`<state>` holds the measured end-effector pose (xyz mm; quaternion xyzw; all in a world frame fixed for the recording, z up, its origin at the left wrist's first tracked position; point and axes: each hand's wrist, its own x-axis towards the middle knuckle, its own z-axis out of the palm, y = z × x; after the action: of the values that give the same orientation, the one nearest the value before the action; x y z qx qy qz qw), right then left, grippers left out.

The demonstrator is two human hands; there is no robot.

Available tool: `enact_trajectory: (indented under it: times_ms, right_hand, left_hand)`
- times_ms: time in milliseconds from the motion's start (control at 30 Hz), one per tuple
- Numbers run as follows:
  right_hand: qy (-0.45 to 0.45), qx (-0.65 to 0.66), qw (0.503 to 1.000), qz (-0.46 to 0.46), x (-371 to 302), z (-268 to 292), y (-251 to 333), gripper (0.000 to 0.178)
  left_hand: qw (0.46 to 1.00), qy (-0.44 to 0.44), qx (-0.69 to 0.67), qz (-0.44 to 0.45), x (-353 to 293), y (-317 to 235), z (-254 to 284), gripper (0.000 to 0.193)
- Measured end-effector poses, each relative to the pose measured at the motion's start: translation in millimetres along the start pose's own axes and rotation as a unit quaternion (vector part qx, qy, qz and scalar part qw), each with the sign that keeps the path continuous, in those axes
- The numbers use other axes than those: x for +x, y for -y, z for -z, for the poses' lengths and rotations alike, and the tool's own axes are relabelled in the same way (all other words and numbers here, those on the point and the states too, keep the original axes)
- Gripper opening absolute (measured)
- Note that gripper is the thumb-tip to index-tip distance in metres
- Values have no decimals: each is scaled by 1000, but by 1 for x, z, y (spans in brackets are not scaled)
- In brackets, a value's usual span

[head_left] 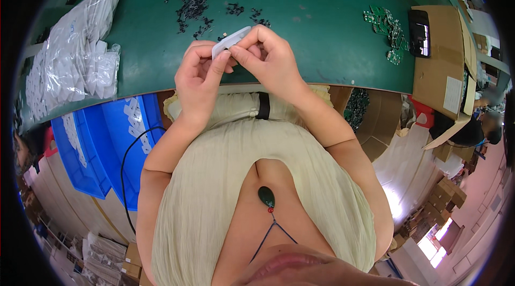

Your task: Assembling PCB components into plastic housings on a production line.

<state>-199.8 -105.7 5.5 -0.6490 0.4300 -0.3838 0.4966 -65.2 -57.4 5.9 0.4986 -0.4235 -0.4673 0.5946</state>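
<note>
Both hands meet over the near edge of a green table (332,44), around a white elongated plastic housing (232,41). My left hand (199,74) pinches its left end between thumb and fingers. With thumb and curled fingers, my right hand (271,58) grips the right end. The housing is tilted, its right end pointing up and away. A small dark bit shows at its lower edge near my thumbs, too small to name. Just beyond the hands lie small black parts (192,8), in one larger pile and a few smaller clusters.
Plastic bags of white parts (80,44) cover the table's left side. Green circuit boards (387,28) lie at right, by a phone-like dark device (420,34) against a cardboard box (442,60). Blue bins (115,141) stand below the left edge, a black cable (125,178) beside them.
</note>
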Motion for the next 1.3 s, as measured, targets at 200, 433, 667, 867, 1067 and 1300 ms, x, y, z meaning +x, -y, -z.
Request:
enact_trajectory:
  times_ms: [200, 433, 667, 867, 1067, 1300]
  right_hand:
    - [-19, -13, 999, 45, -1, 2, 2, 19]
    - [4, -91, 987, 133, 11, 13, 9, 24]
    - [157, 119, 980, -13, 11, 11, 9, 16]
    - [147, 52, 988, 8, 3, 1, 11, 15]
    - [248, 28, 968, -8, 3, -17, -2, 17]
    - [-31, -168, 979, 112, 55, 12, -27, 18]
  left_hand:
    - [998, 0, -52, 23, 3, -3, 7, 6]
    - [997, 27, -60, 45, 2, -10, 13, 6]
    - [994, 62, -80, 45, -7, -7, 15, 5]
    - [991, 53, -85, 83, -20, -6, 25, 12]
    - [992, -9, -85, 95, -40, -1, 58, 25]
    - [916, -400, -10, -28, -68, 22, 198, 22]
